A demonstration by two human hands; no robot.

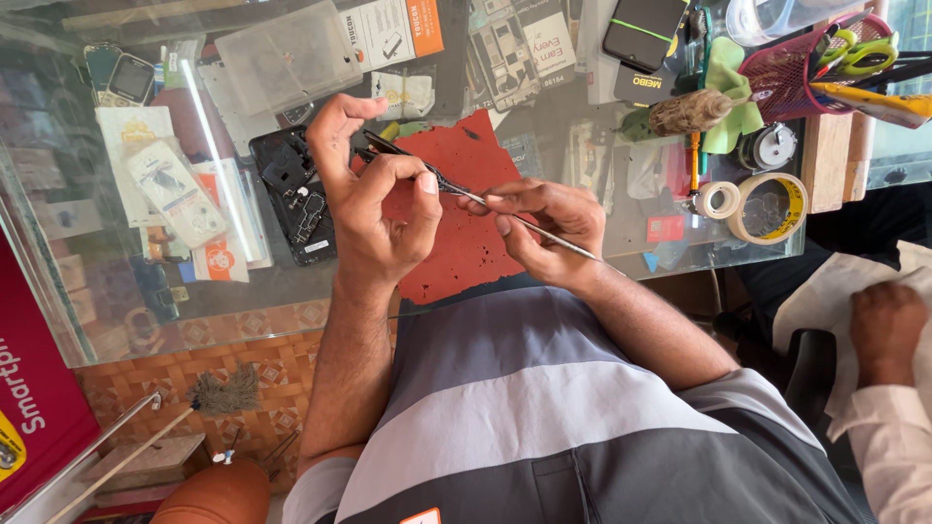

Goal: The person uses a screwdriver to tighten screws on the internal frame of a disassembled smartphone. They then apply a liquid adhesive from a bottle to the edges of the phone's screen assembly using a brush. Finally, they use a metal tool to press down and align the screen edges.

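Under the glass counter: white-and-orange rectangular accessory box [396, 29], white printed card [550, 44], dark phone screen with green stripe [643, 29]; large red carton [34, 388] at left edge.

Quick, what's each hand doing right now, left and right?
Left hand: closed, pinching a small dark metal part between thumb and fingers.
Right hand: closed around thin silver metal tweezers, tips at the part.

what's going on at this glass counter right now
A person in a grey striped shirt works over a red mat on the glass counter. The left hand pinches a small dark part, while the right hand holds a thin metal tool against it. An opened phone lies beside the mat. Another person's hand rests on white cloth nearby.
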